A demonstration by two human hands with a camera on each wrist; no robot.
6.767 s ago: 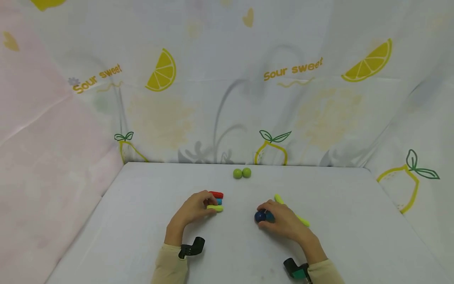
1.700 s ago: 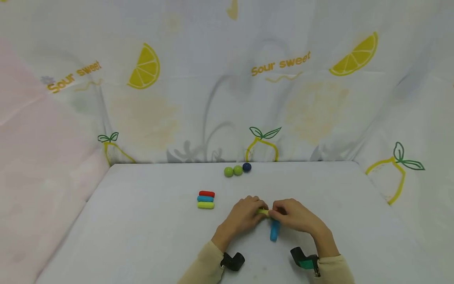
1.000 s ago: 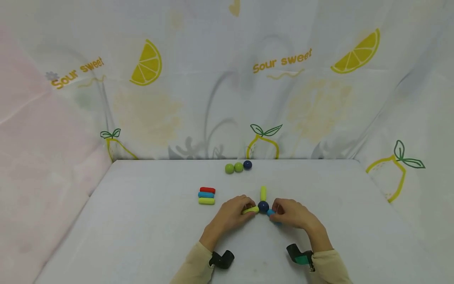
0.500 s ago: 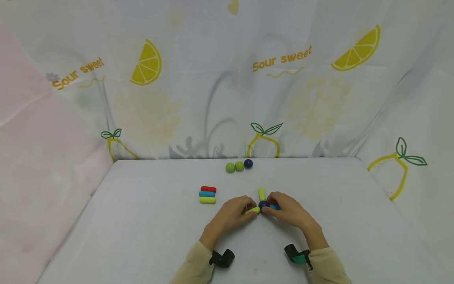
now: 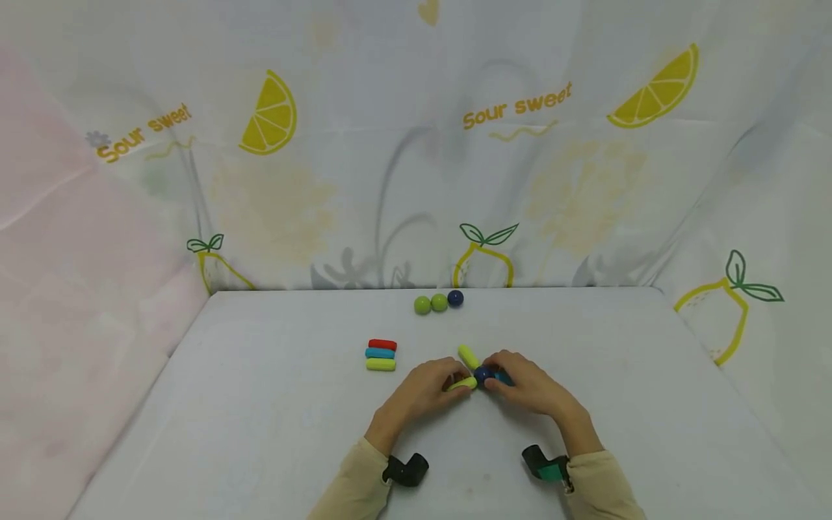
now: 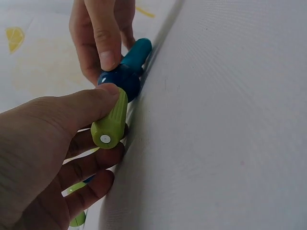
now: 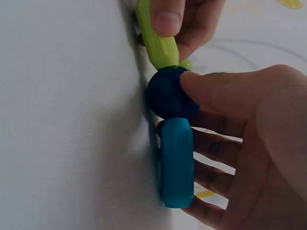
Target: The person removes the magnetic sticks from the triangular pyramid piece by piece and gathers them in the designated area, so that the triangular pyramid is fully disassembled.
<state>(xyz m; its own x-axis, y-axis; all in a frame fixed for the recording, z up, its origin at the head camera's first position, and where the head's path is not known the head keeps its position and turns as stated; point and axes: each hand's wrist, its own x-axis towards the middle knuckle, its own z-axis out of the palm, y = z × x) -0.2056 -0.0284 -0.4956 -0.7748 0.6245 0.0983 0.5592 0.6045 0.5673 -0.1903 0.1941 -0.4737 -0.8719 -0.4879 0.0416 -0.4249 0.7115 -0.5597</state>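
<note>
My left hand (image 5: pixel 419 390) pinches a yellow-green stick (image 6: pixel 114 122) between thumb and fingers; a white dot shows on its near end. The stick's other end meets a dark blue ball (image 7: pixel 168 93). My right hand (image 5: pixel 533 383) grips that ball, thumb on one side, fingers behind. From the ball a blue stick (image 7: pixel 177 163) runs back beneath the right palm, its end against the ball. A second yellow-green stick (image 5: pixel 468 356) points away to the far left from the ball, in the head view; whether it touches the ball is hard to see.
Left of the hands, a red stick (image 5: pixel 382 344), a blue stick (image 5: pixel 380 353) and a yellow-green stick (image 5: pixel 380 365) lie in a stack of rows. Near the back edge of the white table (image 5: pixel 273 404) sit two green balls (image 5: pixel 422 305) and a dark blue ball (image 5: pixel 456 298).
The right hand has moved from the blue stick onto the ball, and that stick has swung from pointing nearer me to pointing right. The far yellow-green stick has turned leftward. The left hand stays nearly still.
</note>
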